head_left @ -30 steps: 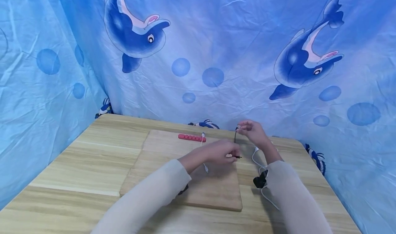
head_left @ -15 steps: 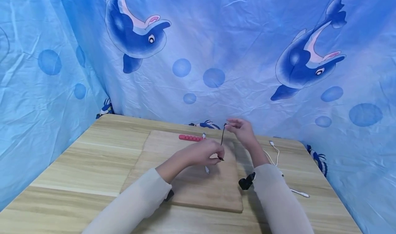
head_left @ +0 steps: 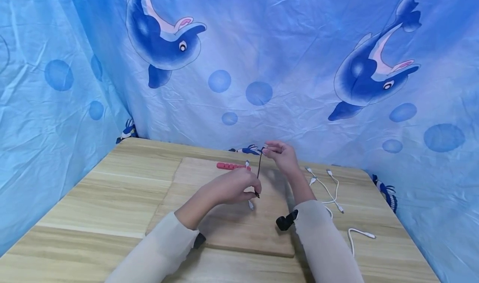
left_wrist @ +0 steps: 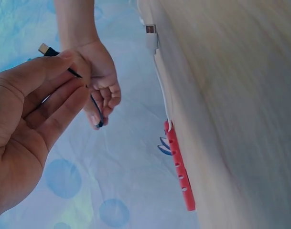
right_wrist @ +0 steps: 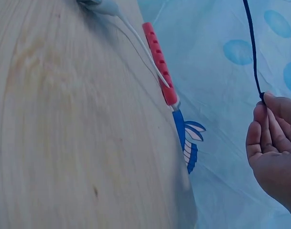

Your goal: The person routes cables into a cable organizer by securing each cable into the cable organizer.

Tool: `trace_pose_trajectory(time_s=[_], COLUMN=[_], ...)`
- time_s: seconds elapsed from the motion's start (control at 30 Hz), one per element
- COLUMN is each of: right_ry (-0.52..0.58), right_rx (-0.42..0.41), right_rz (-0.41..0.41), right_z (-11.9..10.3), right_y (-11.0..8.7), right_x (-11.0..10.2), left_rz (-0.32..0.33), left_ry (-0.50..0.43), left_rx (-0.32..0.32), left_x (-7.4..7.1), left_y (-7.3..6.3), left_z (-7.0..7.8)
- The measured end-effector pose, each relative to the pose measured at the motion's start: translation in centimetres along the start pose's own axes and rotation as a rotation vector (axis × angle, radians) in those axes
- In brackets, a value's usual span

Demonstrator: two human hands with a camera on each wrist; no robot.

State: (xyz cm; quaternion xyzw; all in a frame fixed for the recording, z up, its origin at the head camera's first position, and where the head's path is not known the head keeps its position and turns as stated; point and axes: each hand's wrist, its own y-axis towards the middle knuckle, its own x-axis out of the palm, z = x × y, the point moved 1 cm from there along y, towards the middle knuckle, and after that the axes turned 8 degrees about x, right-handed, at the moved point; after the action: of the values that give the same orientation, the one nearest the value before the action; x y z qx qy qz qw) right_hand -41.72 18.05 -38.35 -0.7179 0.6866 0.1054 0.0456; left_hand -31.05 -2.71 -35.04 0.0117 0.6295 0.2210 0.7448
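A short black USB cable (head_left: 260, 166) is stretched between the two hands above the wooden board (head_left: 269, 237). My left hand (head_left: 237, 185) pinches its lower end between thumb and fingers, and a metal-tipped plug (left_wrist: 47, 49) pokes out past the thumb in the left wrist view. Higher up and farther back, my right hand (head_left: 282, 156) pinches the other end at the fingertips; that plug is mostly hidden by the fingers. Just behind the left hand, a red cable holder (head_left: 227, 166) lies near the board's far edge. One white cable (left_wrist: 160, 83) sits at its end slot.
Right of the board, several white cables (head_left: 334, 191) lie loosely on the wooden table (head_left: 374, 266), one with its plug (head_left: 370, 235) toward the right edge. A blue dolphin-print curtain (head_left: 299, 66) rises behind the table. Black wrist cameras (head_left: 286, 222) hang below the sleeves.
Both hands have moved left with the black cable, from the board's right edge to over the board. More of the white cables on the right now shows.
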Motion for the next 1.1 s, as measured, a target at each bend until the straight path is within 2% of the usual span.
trace_pose_trajectory(time_s=[0.13,0.6,0.77,1.1], right_ry=[-0.004,-0.038,-0.075,-0.196], right_rx=[0.001,0.028,0.032,0.028], right_rz=[-0.007,-0.048,-0.073,-0.143], right_z=[-0.2,0.0,-0.1,0.0], right_y=[0.1,0.5,0.7,1.4], right_x=[0.9,2.7,3.4,4.9], left_rz=[-0.012,-0.009,-0.031,-0.061], left_ry=[0.013,-0.126,-0.156,-0.212], left_rx=[-0.020,-0.116,-0.155,-0.190], left_x=[-0.2,-0.7,-0.8,-0.6], left_y=[-0.6,-2.8,-3.1,-3.8], left_z=[0.0,-0.7,-1.0,-1.6])
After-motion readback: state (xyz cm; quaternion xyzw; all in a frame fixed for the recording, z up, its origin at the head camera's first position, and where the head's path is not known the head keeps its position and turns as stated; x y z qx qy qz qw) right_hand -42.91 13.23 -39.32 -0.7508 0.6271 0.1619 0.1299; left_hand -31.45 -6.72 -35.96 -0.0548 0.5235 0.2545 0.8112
